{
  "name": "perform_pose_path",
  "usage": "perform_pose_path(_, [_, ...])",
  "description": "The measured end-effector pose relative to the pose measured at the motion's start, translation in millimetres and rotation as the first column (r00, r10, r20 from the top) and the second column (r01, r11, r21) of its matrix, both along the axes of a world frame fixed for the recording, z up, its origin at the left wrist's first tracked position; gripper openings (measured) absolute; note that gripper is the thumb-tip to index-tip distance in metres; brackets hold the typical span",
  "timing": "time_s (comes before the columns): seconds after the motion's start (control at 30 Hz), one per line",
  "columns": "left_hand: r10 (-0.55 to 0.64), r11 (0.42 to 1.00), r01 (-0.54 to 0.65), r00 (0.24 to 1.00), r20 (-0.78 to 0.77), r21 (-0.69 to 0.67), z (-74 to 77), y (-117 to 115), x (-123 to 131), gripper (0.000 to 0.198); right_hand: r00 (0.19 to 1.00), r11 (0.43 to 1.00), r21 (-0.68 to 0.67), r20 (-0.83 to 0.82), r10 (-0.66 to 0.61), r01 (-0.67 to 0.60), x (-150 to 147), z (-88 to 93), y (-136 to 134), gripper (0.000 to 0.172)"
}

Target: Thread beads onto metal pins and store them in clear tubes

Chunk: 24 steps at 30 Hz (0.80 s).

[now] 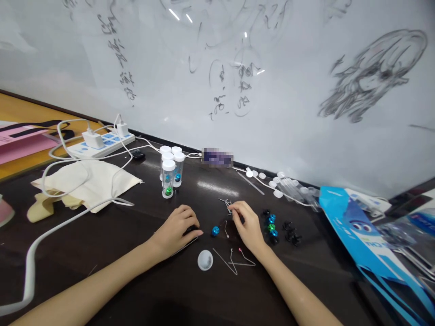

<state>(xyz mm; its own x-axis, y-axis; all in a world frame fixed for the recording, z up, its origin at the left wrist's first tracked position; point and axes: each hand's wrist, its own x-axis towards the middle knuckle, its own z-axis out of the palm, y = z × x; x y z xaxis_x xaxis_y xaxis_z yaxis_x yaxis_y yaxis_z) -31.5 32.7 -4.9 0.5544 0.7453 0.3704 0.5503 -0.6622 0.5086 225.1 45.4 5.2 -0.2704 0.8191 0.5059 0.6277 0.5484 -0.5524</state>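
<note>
My left hand [178,226] rests on the dark table [136,280], fingers curled over a small dark thing I cannot make out. My right hand [247,224] pinches a thin metal wire pin [227,204] from a small bunch. A blue bead [215,231] lies between the two hands. A white round cap [205,260] and bent wire pins [234,260] lie just in front. Blue, green and black beads [272,225] sit to the right of my right hand. Capped clear vials [171,170] holding beads stand behind.
A cream cloth bag [84,183], a white power strip [102,142] and white cables [50,226] lie at left. Empty tubes and caps [288,185] line the whiteboard [238,68]. A blue plastic package [360,235] lies at right.
</note>
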Motion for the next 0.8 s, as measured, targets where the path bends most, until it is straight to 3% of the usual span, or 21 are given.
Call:
perform_pose_path(0.33, [0.002, 0.998, 0.005, 0.995, -0.100, 0.070, 3.4, 3.4, -6.6, 0.010, 0.992, 0.996, 0.081, 0.124, 0.033, -0.043, -1.8, -8.3, -8.5, 0.022])
perform_pose_path(0.57, [-0.048, 0.999, 0.049, 0.993, -0.104, 0.009, -2.5, 3.3, -5.9, 0.030, 0.976, 0.990, 0.139, 0.219, 0.000, -0.031, -2.2, -11.3, -9.4, 0.025])
perform_pose_path(0.8, [-0.066, 0.998, 0.064, 0.992, -0.110, -0.016, 2.2, -1.4, -7.2, 0.043, 0.926, 0.976, 0.218, 0.362, -0.108, 0.029, -5.4, 6.6, 5.0, 0.038])
